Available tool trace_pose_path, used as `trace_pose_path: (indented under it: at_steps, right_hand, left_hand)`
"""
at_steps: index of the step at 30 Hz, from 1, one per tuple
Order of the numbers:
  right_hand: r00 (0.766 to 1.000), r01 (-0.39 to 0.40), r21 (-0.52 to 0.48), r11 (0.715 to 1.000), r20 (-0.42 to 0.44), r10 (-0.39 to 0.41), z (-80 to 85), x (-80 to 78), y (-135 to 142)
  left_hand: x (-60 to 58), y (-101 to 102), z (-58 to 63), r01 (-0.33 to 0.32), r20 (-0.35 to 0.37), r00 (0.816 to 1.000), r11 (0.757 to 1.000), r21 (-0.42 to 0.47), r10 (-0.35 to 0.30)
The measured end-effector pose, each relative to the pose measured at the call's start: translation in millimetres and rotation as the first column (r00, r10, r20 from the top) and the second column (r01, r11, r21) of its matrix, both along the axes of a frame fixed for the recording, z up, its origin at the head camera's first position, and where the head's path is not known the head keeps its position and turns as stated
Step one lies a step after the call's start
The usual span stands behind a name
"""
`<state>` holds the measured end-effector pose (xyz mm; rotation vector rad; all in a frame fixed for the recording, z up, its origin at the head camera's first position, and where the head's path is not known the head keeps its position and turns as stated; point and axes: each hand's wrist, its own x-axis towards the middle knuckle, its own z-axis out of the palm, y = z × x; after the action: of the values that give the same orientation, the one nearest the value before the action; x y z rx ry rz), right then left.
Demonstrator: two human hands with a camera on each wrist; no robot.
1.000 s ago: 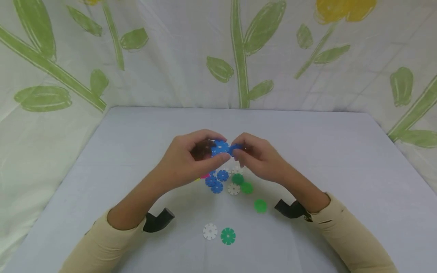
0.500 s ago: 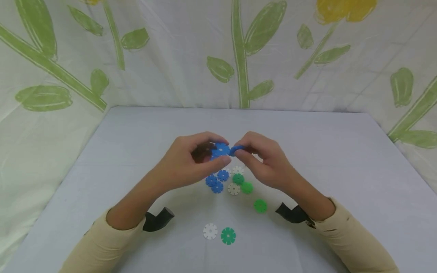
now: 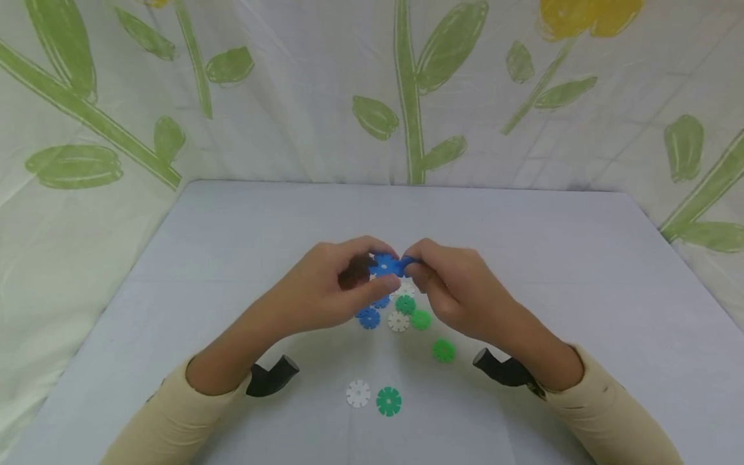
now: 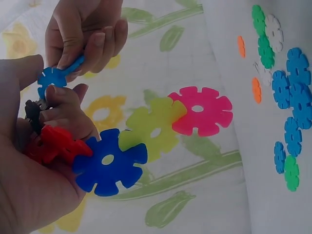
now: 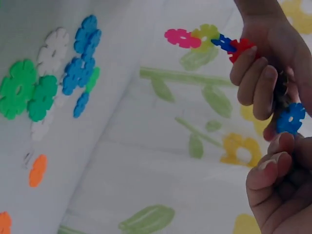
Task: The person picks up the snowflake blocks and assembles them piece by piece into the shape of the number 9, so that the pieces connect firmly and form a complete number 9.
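Note:
My left hand (image 3: 325,284) holds a chain of linked snowflake discs. In the left wrist view the chain runs from a pink disc (image 4: 209,112) through a yellow disc (image 4: 151,134), a dark blue disc (image 4: 122,173) and a red disc (image 4: 56,144) to a black disc (image 4: 33,117), partly hidden by the fingers. A blue disc (image 4: 51,78) stands out between left thumb and fingers at the near end. Pinched edge-on in my right hand (image 3: 465,284) is another blue disc (image 4: 75,64). Its edge meets the held blue disc; how deep the slots fit cannot be seen.
Loose discs lie on the white table (image 3: 232,226) below the hands: blue discs (image 3: 369,318), a white disc (image 3: 398,321), and green discs (image 3: 420,320). Nearer are a white disc (image 3: 358,393) and a green disc (image 3: 388,402). Orange discs (image 5: 38,170) show in the wrist views.
Both hands have come slightly lower and nearer, the left also a little to the right. The right hand has turned its blue disc against the left one's edge.

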<state>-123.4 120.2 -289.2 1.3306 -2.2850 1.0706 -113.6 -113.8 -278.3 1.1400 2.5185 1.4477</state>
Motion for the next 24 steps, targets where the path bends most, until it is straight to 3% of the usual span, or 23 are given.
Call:
trace_pose_path:
  at_steps: [11, 24]
  right_hand:
    - [0.981, 0.133, 0.000, 0.991, -0.142, -0.132, 0.4, 11.1, -6.4]
    - [0.975, 0.174, 0.022, 0.984, -0.144, -0.169, -2.9, 14.8, -11.9]
  left_hand:
    - [-0.8, 2.6, -3.4, 0.088, 0.084, 0.992, 0.996, 0.013, -0.089]
    - [-7.1, 4.7, -9.5, 0.167, 0.121, 0.978, 0.985, 0.048, -0.172]
